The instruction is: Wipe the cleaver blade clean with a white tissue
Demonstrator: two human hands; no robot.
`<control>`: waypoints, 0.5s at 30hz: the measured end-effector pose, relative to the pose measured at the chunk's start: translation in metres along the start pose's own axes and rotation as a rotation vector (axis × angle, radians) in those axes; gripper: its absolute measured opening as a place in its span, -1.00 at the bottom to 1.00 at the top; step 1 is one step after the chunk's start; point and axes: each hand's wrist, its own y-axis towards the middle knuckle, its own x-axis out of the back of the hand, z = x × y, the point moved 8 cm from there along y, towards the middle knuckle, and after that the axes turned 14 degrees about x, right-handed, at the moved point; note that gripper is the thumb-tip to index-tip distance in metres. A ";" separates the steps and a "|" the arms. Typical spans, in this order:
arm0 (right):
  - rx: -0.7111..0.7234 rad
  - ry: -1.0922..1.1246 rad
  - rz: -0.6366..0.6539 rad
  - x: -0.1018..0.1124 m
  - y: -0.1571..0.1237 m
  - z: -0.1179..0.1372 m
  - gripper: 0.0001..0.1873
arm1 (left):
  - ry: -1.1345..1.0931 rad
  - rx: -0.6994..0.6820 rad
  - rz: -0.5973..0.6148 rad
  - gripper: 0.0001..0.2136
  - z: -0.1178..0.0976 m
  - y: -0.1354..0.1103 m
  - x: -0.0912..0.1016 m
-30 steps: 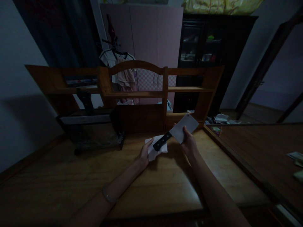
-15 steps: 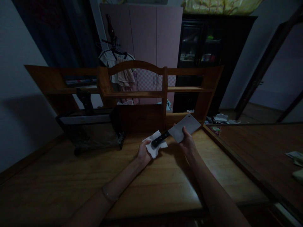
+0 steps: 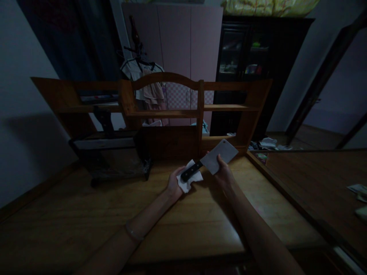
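Both bare forearms reach forward from the lower edge and draw close together ahead of the body. The left hand (image 3: pixel 173 186) is curled, its fingers closed on a white tissue (image 3: pixel 187 184). The right hand (image 3: pixel 224 176) grips the blade of a cleaver (image 3: pixel 220 156), thumb laid over its face.

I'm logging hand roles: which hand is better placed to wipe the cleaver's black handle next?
Probably left: the left hand holds the crumpled white tissue against the black handle; the right hand grips the steel cleaver blade.

Wooden desk (image 3: pixel 86 214) with shelf hutch (image 3: pixel 198 110) centre; pink wardrobe (image 3: pixel 177 42) top centre, dark cabinet (image 3: pixel 241 57) (glass-fronted) upper right.
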 end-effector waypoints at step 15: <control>-0.026 -0.008 0.079 -0.011 -0.008 -0.017 -0.67 | -0.051 0.014 -0.136 -0.65 0.000 0.002 0.018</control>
